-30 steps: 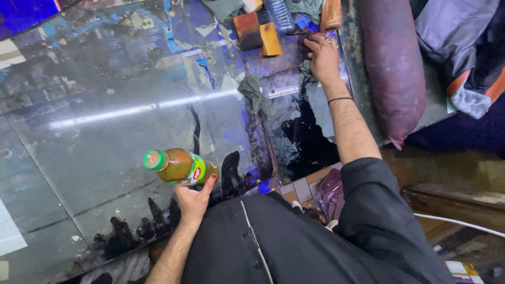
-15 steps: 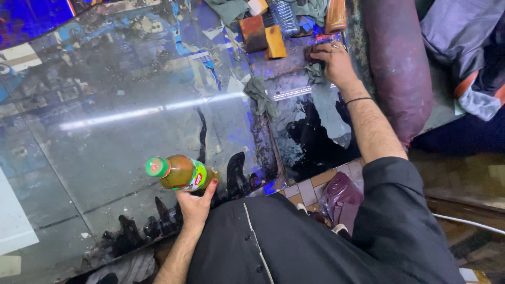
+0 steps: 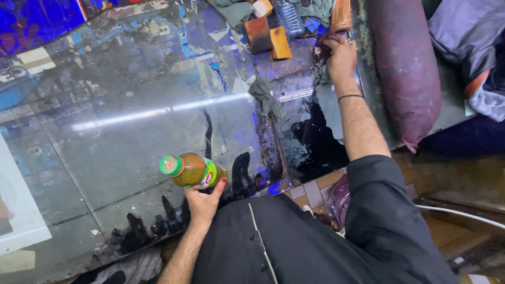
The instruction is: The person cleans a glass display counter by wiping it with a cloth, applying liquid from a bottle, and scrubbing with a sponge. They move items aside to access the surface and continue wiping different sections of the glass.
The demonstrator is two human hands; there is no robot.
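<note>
1. Low over the near edge of the glass tabletop (image 3: 131, 131), a small bottle (image 3: 192, 171) of amber-brown liquid with a green cap and green label is held tipped on its side, cap pointing left.
2. Bottle is gripped at its base end by the left hand (image 3: 202, 202); fingers are curled shut around it from below, thumb up by the label.
3. Handling, as judged: rigid, light to moderate weight, probably smooth and slippery; if glass, fragile over this hard top. Best taken round the labelled body, not the cap.
4. Right hand (image 3: 341, 55) is stretched to the far side, fingers closed over a dark object beside a brown wooden handle (image 3: 341, 16); what exactly is gripped cannot be told.
5. Nearby: grey rag (image 3: 265, 94), orange blocks (image 3: 268, 37), maroon bolster (image 3: 402, 68).
</note>
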